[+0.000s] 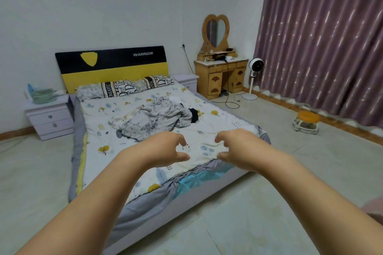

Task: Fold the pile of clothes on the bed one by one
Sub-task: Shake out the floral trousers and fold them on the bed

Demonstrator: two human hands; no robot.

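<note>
Pile of clothes (154,117): crumpled mid-bed (228,118), beyond both hands, untouched. Left hand (165,149) and right hand (238,148): outstretched side by side, apart, fingers loosely curled, holding nothing.

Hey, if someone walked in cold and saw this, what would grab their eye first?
Two bare hands, left hand and right hand, reach out empty with loosely curled fingers over the foot of the bed. Beyond them a crumpled pile of clothes lies mid-bed, under a black-and-yellow headboard.

Black garment (194,115) half hidden behind crumpled clothes (153,118).
</note>
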